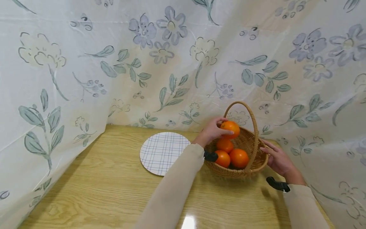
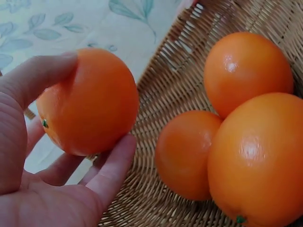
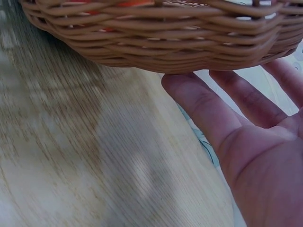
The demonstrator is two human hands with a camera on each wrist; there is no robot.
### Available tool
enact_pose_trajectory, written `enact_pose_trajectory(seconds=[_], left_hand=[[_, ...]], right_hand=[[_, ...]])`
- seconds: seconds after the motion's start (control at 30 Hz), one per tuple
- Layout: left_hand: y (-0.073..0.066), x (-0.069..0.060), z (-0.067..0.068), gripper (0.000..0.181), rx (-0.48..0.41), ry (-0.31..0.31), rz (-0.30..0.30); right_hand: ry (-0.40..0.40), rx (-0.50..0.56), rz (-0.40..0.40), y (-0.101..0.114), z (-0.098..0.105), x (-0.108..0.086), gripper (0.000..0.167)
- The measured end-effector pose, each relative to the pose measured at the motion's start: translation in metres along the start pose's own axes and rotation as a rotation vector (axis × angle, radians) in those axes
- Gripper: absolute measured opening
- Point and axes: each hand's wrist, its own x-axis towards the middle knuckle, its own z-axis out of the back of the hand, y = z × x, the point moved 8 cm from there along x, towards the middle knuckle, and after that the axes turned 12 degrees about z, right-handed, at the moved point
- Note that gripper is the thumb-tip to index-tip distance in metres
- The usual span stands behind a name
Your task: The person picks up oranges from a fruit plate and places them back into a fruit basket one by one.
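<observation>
My left hand [image 1: 213, 130] holds an orange [image 1: 230, 129] between thumb and fingers, above the wicker basket [image 1: 226, 172]. In the left wrist view, the thumb lies on top of this orange [image 2: 94, 101] and the fingers are under it. Three more oranges rest together inside the basket: a rear one [image 1: 224, 145], a front left one [image 1: 222, 159] and a front right one [image 1: 239, 158]. At the basket's right side, my right hand [image 1: 278, 160] grips the rim. Its fingers [image 3: 203, 101] touch the woven outside in the right wrist view.
A round white board with a blue grid [image 1: 163, 152] lies left of the basket on the wooden table [image 1: 105, 178]. The basket's tall handle [image 1: 254, 127] arches over it. A floral curtain [image 1: 160, 79] hangs behind and along both sides.
</observation>
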Motion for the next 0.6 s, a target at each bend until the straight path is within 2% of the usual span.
enact_pose_trajectory(seconds=[0.27, 0.43, 0.6], left_hand=[[0.007, 0.009, -0.01, 0.058, 0.037, -0.021, 0.063], [0.008, 0.014, -0.017, 0.056, 0.066, -0.047, 0.085], [0.01, 0.013, -0.019, 0.05, 0.092, -0.059, 0.097]], right_hand=[[0.002, 0.012, -0.01, 0.002, -0.001, 0.001, 0.044], [-0.006, 0.003, -0.018, 0.001, -0.001, 0.0, 0.043], [0.002, 0.007, -0.025, 0.001, 0.0, -0.001, 0.045]])
